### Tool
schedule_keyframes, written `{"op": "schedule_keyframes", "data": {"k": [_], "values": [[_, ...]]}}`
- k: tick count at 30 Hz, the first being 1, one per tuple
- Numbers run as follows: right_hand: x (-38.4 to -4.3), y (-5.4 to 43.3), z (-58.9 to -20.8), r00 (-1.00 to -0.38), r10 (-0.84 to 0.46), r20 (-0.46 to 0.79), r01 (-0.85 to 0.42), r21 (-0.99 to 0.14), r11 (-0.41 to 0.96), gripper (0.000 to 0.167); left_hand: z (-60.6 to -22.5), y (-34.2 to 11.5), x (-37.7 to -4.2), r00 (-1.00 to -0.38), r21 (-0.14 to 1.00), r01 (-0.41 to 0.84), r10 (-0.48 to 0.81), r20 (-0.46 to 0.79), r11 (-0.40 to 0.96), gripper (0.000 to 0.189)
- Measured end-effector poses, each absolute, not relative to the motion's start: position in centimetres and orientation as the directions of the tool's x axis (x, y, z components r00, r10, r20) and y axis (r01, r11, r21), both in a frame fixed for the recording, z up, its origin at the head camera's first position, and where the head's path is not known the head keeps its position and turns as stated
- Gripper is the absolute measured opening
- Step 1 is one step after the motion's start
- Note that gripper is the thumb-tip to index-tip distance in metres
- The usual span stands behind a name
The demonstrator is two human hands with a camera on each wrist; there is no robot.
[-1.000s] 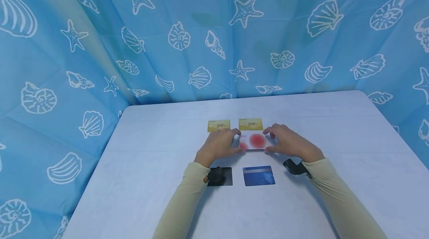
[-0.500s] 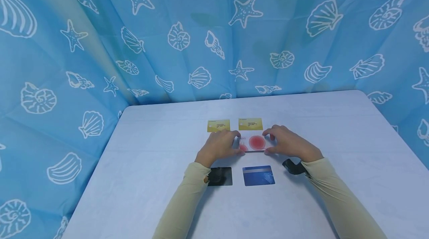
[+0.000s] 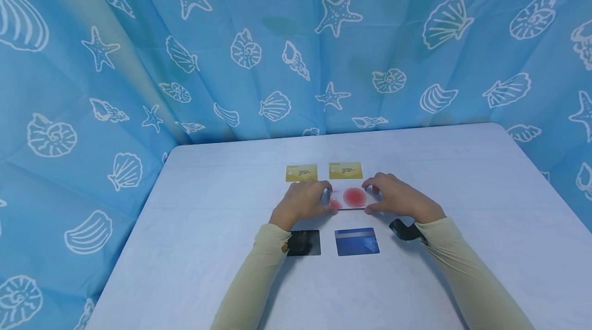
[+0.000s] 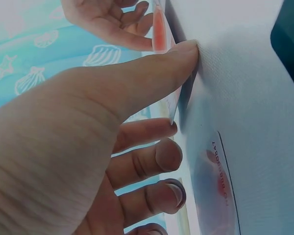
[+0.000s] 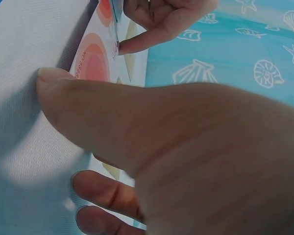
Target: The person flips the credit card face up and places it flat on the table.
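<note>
Between both hands is a white card with red circles [image 3: 354, 197], raised from the tabletop at its near edge. My left hand [image 3: 302, 200] pinches its left end between thumb and index finger. At the other end, the thumb and index finger of my right hand [image 3: 402, 199] grip it the same way. The circles on the same card [image 5: 93, 58] show large in the right wrist view. Beneath my left hand lies another pale card with red marks and digits [image 4: 219, 191], which the hand hides in the head view.
Two yellow cards, one left [image 3: 301, 172] and one right [image 3: 346, 170], lie just beyond the hands. Nearer me are a black card [image 3: 307, 243], partly behind my left wrist, and a blue card [image 3: 357, 241]. A blue shell-print curtain [image 3: 277, 52] borders the white table [image 3: 208, 278].
The held card has shifted slightly toward me and tilted, so a strip of white now separates it from the right yellow card. Both hands have barely moved.
</note>
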State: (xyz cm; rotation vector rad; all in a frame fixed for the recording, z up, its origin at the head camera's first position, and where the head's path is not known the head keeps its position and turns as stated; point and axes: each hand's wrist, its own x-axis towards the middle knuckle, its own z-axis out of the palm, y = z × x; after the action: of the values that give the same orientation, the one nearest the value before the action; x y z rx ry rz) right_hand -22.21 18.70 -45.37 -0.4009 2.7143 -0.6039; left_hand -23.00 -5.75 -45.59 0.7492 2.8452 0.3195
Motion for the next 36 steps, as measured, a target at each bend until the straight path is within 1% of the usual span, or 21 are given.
{"op": "schedule_keyframes", "data": {"k": [13,36], "values": [[-21.95,18.57,-45.30,-0.910,-0.335,-0.243,-0.202,-0.445,0.873,0.063,-45.64,-5.70,-22.97,-0.857,0.266,0.456,0.500,-0.129,0.849,0.052],[-21.80,18.55,-45.25,-0.916,-0.307,-0.257,-0.167,-0.452,0.876,0.066,-45.44,-5.74,-22.71,-0.862,0.289,0.436,0.487,-0.138,0.852,0.051]]}}
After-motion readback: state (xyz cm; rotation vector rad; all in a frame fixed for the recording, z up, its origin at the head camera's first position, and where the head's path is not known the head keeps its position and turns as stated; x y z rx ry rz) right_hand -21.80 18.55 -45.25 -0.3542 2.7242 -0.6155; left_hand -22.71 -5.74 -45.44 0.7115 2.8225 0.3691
